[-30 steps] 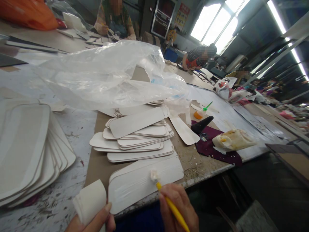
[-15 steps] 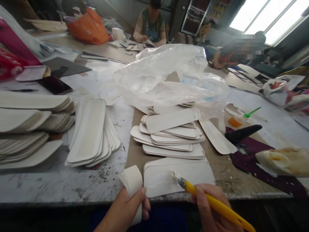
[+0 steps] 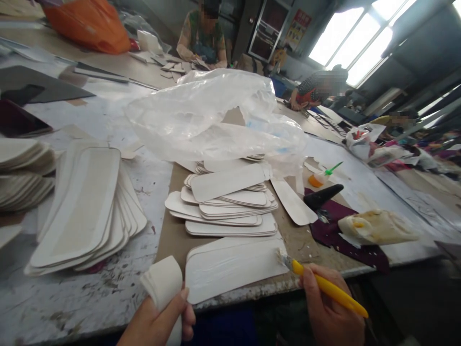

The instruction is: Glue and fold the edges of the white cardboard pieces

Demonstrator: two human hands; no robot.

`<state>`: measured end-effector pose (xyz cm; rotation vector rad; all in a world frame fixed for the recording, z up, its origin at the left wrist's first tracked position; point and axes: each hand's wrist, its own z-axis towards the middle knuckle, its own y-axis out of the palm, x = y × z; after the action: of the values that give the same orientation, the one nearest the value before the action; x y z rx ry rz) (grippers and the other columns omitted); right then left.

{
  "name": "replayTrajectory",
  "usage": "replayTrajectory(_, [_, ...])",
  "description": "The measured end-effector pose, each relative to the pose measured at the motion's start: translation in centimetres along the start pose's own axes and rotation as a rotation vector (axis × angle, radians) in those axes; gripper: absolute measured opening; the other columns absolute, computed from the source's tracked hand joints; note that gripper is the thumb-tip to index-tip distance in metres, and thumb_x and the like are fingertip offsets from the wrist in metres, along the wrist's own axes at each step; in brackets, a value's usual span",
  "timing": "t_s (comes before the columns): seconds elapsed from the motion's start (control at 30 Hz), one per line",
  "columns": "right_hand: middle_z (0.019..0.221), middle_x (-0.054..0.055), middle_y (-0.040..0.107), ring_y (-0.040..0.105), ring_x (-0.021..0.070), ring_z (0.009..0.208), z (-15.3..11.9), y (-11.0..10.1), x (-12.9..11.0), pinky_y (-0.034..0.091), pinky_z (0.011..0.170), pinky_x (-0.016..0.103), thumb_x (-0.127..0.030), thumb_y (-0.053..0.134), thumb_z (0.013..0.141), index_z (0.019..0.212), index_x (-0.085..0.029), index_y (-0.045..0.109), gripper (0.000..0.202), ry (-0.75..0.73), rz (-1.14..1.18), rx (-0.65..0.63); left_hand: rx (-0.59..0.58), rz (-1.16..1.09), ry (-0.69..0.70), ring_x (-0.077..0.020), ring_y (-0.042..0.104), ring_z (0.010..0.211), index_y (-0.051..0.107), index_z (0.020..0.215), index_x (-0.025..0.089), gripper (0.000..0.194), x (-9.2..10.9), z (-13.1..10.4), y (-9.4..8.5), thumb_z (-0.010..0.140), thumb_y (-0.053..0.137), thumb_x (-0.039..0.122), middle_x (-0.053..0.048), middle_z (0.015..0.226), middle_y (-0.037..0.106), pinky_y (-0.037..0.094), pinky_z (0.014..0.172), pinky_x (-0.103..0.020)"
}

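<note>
The right hand (image 3: 333, 300) grips the yellow brush (image 3: 336, 291), bristles (image 3: 281, 258) ahead of its fingers, shifted to the panel (image 3: 234, 273)'s right end; the left hand (image 3: 160, 315) pinches curled pieces (image 3: 168, 278).

Open table strip (image 3: 155, 192) between fanned stack (image 3: 84, 206) and central stack (image 3: 230, 198), plastic bag (image 3: 201, 120) blocking beyond, white panel (image 3: 234, 270) at front edge

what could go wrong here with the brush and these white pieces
The yellow brush in the right hand sits at the right end of the front white piece, so coating might stray onto the brown sheet. If the glossy streaks are wet, the left hand, close to the piece's left end, could smear them. The overlapping stack just behind looks uneven and might slide if bumped.
</note>
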<state>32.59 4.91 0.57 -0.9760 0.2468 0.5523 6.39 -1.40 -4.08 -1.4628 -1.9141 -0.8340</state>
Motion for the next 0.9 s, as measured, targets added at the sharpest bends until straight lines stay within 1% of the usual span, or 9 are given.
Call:
replayTrajectory(0.07, [0.073, 0.004, 0.06, 0.058, 0.0176, 0.067, -0.4, 0.6, -2.2, 0.046, 0.065, 0.03, -0.023, 0.056, 0.082, 0.079, -0.018, 0.061, 0.008, 0.032, 0.106, -0.023, 0.016, -0.016, -0.021, -0.015, 0.052, 0.045, 0.056, 0.05, 0.015, 0.044, 0.3, -0.2, 0.1, 0.066, 0.058, 0.056, -0.003, 0.045, 0.055, 0.039, 0.05, -0.024])
replayTrajectory(0.2, [0.067, 0.001, 0.056, 0.055, 0.0148, 0.063, -2.4, 3.7, -7.8, 0.043, 0.059, 0.027, -0.019, 0.052, 0.085, 0.078, -0.02, 0.06, 0.011, 0.151, 0.518, -0.128, -0.006, 0.023, -0.034, -0.0147, 0.053, 0.047, 0.058, 0.052, 0.013, 0.045, 0.5, -0.4, 0.0, 0.071, 0.052, 0.054, -0.005, 0.047, 0.057, 0.038, 0.051, -0.023])
replayTrajectory(0.27, [0.064, 0.0, 0.054, 0.053, 0.0144, 0.061, -3.3, 5.1, -9.3, 0.042, 0.055, 0.026, -0.019, 0.049, 0.086, 0.077, -0.02, 0.058, 0.013, 0.173, 0.666, -0.18, -0.009, 0.046, -0.021, -0.0147, 0.052, 0.047, 0.059, 0.053, 0.013, 0.046, 0.3, -0.4, -0.1, 0.073, 0.051, 0.054, -0.006, 0.047, 0.058, 0.038, 0.051, -0.023])
replayTrajectory(0.33, [0.065, 0.001, 0.055, 0.054, 0.0148, 0.062, -3.5, 5.8, -8.9, 0.044, 0.056, 0.027, -0.02, 0.048, 0.087, 0.077, -0.019, 0.057, 0.014, 0.16, 0.673, -0.21, -0.011, 0.026, -0.014, -0.0149, 0.052, 0.047, 0.058, 0.054, 0.013, 0.046, 0.0, -0.3, -0.1, 0.072, 0.052, 0.054, -0.006, 0.049, 0.058, 0.039, 0.051, -0.023])
replayTrajectory(0.4, [0.069, 0.003, 0.057, 0.055, 0.0154, 0.065, -2.9, 5.4, -6.9, 0.046, 0.06, 0.028, -0.02, 0.049, 0.087, 0.079, -0.018, 0.058, 0.012, 0.114, 0.536, -0.2, -0.003, -0.026, -0.018, -0.0151, 0.053, 0.047, 0.057, 0.054, 0.013, 0.045, -0.2, -0.2, 0.0, 0.07, 0.056, 0.055, -0.005, 0.05, 0.058, 0.04, 0.05, -0.023])
replayTrajectory(0.53, [0.073, 0.004, 0.06, 0.058, 0.0172, 0.068, -0.6, 2.4, -1.4, 0.048, 0.065, 0.03, -0.026, 0.054, 0.084, 0.079, -0.018, 0.06, 0.012, 0.046, 0.134, -0.05, 0.049, -0.069, -0.015, -0.0143, 0.052, 0.045, 0.055, 0.054, 0.014, 0.043, 0.0, -0.3, 0.3, 0.066, 0.062, 0.055, -0.003, 0.049, 0.057, 0.041, 0.048, -0.023])
replayTrajectory(0.63, [0.074, 0.005, 0.06, 0.058, 0.0181, 0.069, 0.4, 0.9, 0.7, 0.047, 0.068, 0.031, -0.027, 0.054, 0.084, 0.079, -0.017, 0.06, 0.013, -0.017, 0.004, 0.033, 0.055, -0.078, -0.003, -0.0136, 0.051, 0.044, 0.055, 0.053, 0.014, 0.041, 0.2, -0.3, 0.5, 0.066, 0.063, 0.053, -0.003, 0.048, 0.057, 0.041, 0.048, -0.023])
replayTrajectory(0.77, [0.074, 0.005, 0.06, 0.058, 0.019, 0.069, 0.6, 0.5, -0.2, 0.046, 0.07, 0.033, -0.026, 0.055, 0.084, 0.081, -0.017, 0.06, 0.01, -0.074, -0.016, 0.054, 0.078, -0.183, -0.028, -0.0139, 0.052, 0.042, 0.053, 0.059, 0.014, 0.039, 0.0, -0.1, 0.7, 0.063, 0.065, 0.05, -0.001, 0.049, 0.056, 0.041, 0.046, -0.023])
replayTrajectory(0.9, [0.078, 0.007, 0.059, 0.057, 0.0226, 0.073, 1.0, 0.7, -1.8, 0.046, 0.072, 0.038, -0.036, 0.054, 0.083, 0.083, -0.019, 0.059, 0.018, 0.055, 0.051, 0.053, 0.087, -0.223, 0.013, -0.0143, 0.051, 0.043, 0.05, 0.073, 0.016, 0.037, 0.4, -0.6, 0.4, 0.066, 0.064, 0.049, 0.001, 0.05, 0.056, 0.042, 0.046, -0.025])
